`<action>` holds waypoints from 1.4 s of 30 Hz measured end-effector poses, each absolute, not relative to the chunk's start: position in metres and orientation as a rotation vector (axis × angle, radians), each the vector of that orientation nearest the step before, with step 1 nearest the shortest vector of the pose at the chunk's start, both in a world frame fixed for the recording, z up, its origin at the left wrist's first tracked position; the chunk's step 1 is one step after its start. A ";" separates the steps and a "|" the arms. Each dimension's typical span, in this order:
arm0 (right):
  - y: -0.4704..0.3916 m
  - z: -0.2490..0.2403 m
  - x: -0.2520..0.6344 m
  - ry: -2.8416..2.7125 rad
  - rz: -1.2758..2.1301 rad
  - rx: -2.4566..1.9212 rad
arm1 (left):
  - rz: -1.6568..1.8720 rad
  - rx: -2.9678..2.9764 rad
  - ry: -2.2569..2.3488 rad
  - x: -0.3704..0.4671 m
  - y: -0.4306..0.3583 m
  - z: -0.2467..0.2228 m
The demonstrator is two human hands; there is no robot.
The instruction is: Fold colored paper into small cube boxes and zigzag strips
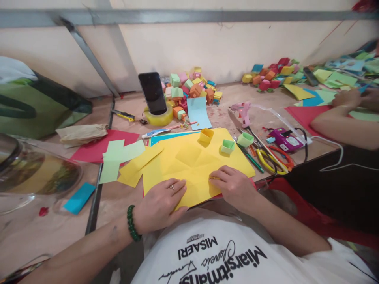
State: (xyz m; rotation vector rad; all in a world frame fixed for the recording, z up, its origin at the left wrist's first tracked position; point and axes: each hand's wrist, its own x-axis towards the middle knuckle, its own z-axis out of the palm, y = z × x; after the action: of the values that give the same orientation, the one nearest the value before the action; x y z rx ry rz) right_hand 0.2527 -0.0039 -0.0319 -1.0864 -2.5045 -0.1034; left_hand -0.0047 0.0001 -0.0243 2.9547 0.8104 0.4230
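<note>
A creased piece of yellow paper (189,156) lies on a larger yellow sheet (237,157) in front of me. My left hand (164,203), with a ring and a green bead bracelet (133,223), rests flat on its near left side, fingers stretched out. On the near right, the bent fingers of my right hand (232,185) pinch at the yellow paper; their tips are partly hidden. Beyond the hands stand a small yellow paper box (206,135) and a green one (227,146), both open-topped. Another green box (245,139) sits just right of the sheet.
Scissors (271,161), a pink glue gun (243,112) and a purple device (286,140) lie right. A phone (153,93) leans in a tape roll (160,118) before piled paper cubes (189,88). Green strips (114,156) and a jug (35,173) are left. Another person's arm (346,124) reaches in.
</note>
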 end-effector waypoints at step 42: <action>0.011 -0.034 0.250 -2.469 0.529 -0.891 | 0.479 3.081 0.750 -0.007 -0.003 -0.023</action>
State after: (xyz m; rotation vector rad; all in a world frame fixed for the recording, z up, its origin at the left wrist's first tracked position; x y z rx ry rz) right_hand 0.2503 0.0114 -0.0340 -0.8906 -2.4686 0.5292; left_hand -0.0075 -0.0033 -0.0227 3.0812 0.7495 0.4786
